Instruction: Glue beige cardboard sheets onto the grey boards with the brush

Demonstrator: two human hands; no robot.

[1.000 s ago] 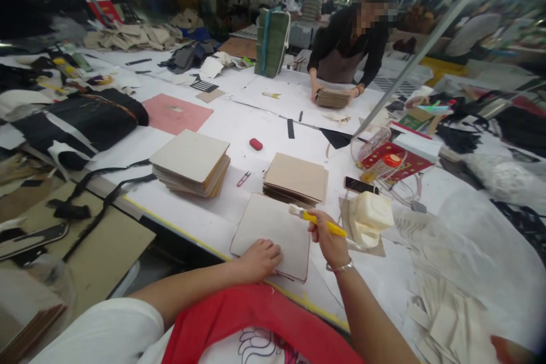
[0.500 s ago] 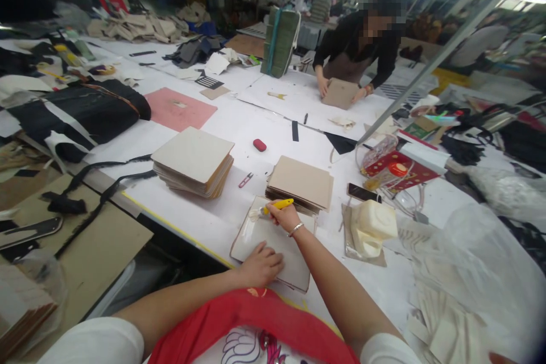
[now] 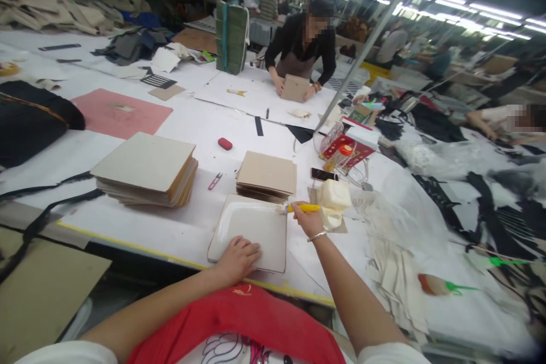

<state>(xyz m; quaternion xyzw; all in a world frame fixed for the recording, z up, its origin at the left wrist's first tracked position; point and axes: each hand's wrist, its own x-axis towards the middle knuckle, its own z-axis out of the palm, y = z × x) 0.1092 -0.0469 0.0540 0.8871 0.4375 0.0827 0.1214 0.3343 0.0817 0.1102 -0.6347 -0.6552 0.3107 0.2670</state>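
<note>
The left hand (image 3: pixel 236 257) lies palm down on the near edge of a pale square board with rounded corners (image 3: pixel 251 224). Its fingers are loosely spread and grip nothing. The board lies flat on the white worktable (image 3: pixel 187 125) and its surface shows a wet-looking sheen. Its near edge sits just inside the yellow stripe along the table's front edge.

The right hand (image 3: pixel 309 220) is closed around the yellow-handled brush (image 3: pixel 302 208), which is held roughly level. The bristles meet the board's far right corner.

Clearances around the board:
- Far edge: a low stack of tan square boards (image 3: pixel 267 175) stands just beyond it, almost touching.
- Right edge: a cream-coloured block on a tan sheet (image 3: pixel 335 198) sits just beside the right hand.
- Left edge: a strip of bare table separates the board from a taller stack of grey-topped boards (image 3: pixel 145 168). Small pink snips (image 3: pixel 214 181) lie at the far end of this strip.
- Further right: a loose pile of cream cut pieces (image 3: pixel 396 278) covers the table.

At the far side, well apart, a person in a dark top (image 3: pixel 298 42) holds a tan board (image 3: pixel 294 88) with both hands.
</note>
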